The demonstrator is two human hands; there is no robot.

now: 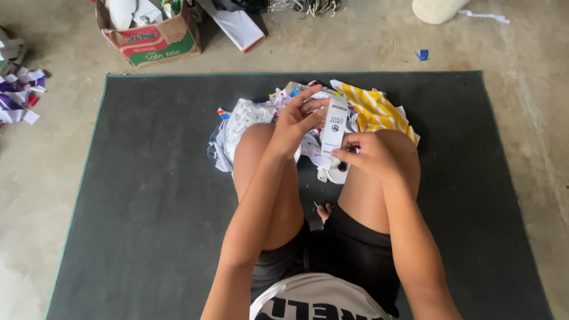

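Observation:
I sit on a dark grey mat (148, 195) with my knees up. My left hand (294, 121) holds the upper part of a narrow white paper strip (334, 127) with dark print. My right hand (368, 155) grips the strip's lower end, with what looks like a white scissor handle (340, 172) just below the fingers. Behind both hands lies a heap of cut paper scraps (249, 118), white ones on the left and a yellow-and-white striped piece (376, 109) on the right.
A cardboard box (155, 37) with papers in it stands on the concrete floor at the upper left. More paper scraps (18, 89) lie at the far left edge. A flat white carton (237, 26) and a pale rounded object (435, 9) lie beyond the mat. A small blue scrap (422, 55) is near the top right.

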